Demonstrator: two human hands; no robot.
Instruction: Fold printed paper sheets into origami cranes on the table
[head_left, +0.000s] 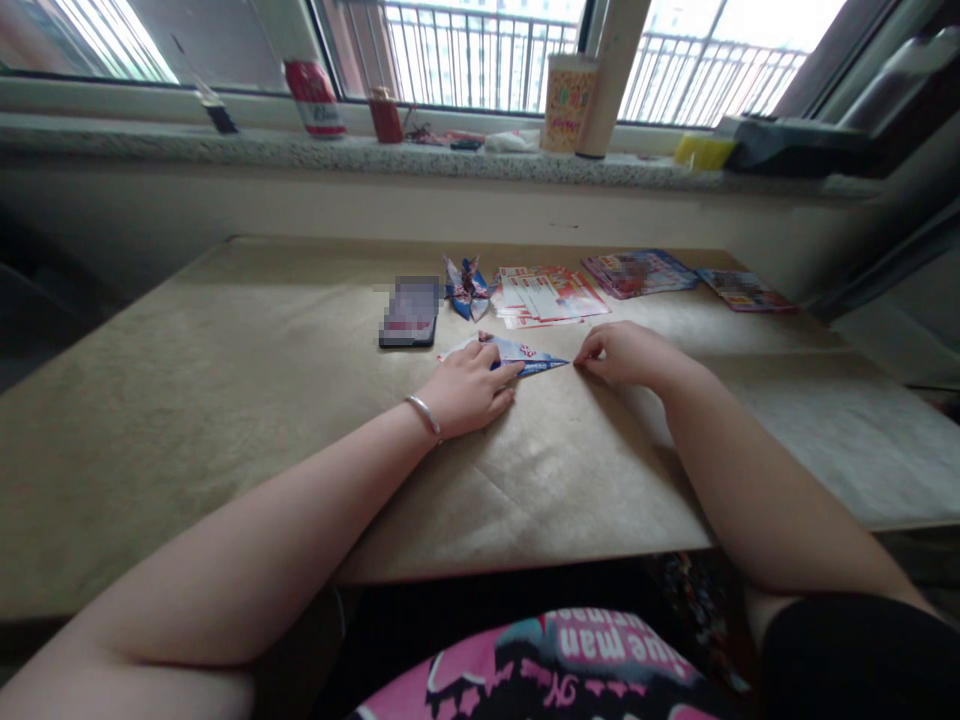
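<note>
A sheet of blue, white and red printed paper [536, 358], folded into a long narrow point, lies on the table. My left hand [471, 388] rests on its wider left part, fingers stretched out and pressing it down, so that part is mostly hidden. At the sharp right end, my right hand [611, 352] is closed with thumb and fingertips pinched together. Whether they grip the very tip is too small to tell. Just behind the paper stands a folded paper figure [466, 290] in blue, white and red with several pointed petals.
A phone [409, 312] lies left of the paper figure. Loose printed sheets [551, 295] and two more colourful stacks [637, 272] [746, 290] lie along the far side of the table [225, 400]. On the windowsill stand a red can [313, 98] and a patterned cup [568, 105].
</note>
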